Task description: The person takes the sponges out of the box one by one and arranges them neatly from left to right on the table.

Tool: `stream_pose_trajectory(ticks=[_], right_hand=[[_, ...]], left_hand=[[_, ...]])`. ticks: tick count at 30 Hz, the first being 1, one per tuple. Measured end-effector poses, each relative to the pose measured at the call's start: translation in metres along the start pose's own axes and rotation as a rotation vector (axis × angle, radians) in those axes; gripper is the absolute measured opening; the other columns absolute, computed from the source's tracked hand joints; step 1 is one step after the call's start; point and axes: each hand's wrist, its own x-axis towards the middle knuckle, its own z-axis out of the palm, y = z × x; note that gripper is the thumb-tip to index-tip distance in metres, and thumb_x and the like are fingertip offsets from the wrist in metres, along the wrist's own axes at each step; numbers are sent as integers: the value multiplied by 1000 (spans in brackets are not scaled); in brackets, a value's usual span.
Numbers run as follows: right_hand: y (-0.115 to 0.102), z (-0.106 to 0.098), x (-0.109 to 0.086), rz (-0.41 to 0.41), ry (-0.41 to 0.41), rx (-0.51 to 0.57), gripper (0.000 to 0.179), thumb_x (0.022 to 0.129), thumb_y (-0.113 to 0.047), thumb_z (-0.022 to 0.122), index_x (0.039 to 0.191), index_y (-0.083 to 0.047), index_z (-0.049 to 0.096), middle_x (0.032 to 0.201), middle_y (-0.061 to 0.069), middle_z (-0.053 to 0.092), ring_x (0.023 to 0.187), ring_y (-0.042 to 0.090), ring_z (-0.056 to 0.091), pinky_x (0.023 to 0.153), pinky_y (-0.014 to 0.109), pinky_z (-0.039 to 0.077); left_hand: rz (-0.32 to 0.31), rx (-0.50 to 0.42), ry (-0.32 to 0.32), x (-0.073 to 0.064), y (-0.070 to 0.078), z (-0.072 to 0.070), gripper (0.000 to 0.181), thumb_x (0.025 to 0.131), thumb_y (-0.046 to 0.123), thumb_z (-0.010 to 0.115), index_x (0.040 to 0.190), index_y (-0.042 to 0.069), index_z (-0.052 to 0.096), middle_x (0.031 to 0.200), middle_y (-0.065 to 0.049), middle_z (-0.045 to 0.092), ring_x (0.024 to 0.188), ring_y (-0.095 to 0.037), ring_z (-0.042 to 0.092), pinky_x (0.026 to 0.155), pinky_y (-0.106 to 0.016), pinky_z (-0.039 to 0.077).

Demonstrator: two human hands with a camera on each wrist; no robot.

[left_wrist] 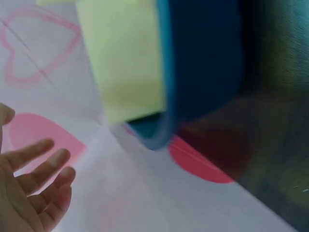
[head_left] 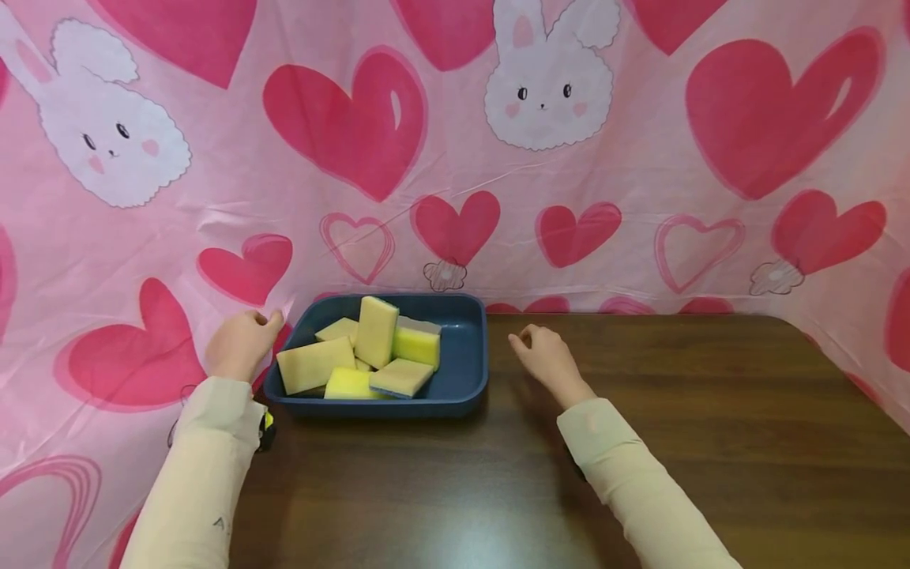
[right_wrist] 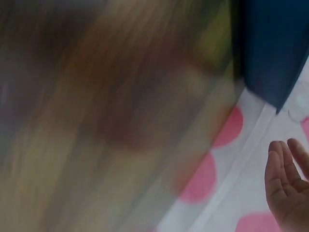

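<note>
A dark blue rectangular tub (head_left: pixel 465 348) stands at the back left of the table with several yellow sponges (head_left: pixel 316 365) piled loosely in it, mostly toward its left side. One sponge (head_left: pixel 376 332) stands on end above the others. My left hand (head_left: pixel 243 344) hovers just beyond the tub's left end, holding nothing; in the left wrist view its fingers (left_wrist: pixel 50 164) are spread and apart from the tub. To the right of the tub, my right hand (head_left: pixel 546 359) is over the table with loosely bent fingers and nothing in it.
The brown wooden table (head_left: pixel 697 427) extends to the right and front of the tub. A pink cloth (head_left: pixel 455 158) with hearts and rabbits hangs behind the table and down its left side. Much of the right wrist view is blurred.
</note>
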Motion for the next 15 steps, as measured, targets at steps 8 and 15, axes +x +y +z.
stream_pose_trajectory(ticks=[8,15], right_hand=[[-19,31,-2,149,58,181,38,96,-30,49,107,4,64,101,20,68,95,34,62,87,46,48],[-27,51,-2,236,86,304,36,95,-27,53,108,5,61,102,22,67,95,32,63,84,43,49]], left_hand=[[32,-11,47,-2,-28,15,41,95,20,42,86,-15,61,90,-36,62,78,-51,57,69,-53,44],[37,-49,-40,-1,-38,26,34,94,15,48,97,-15,61,92,-35,61,80,-47,55,74,-51,45]])
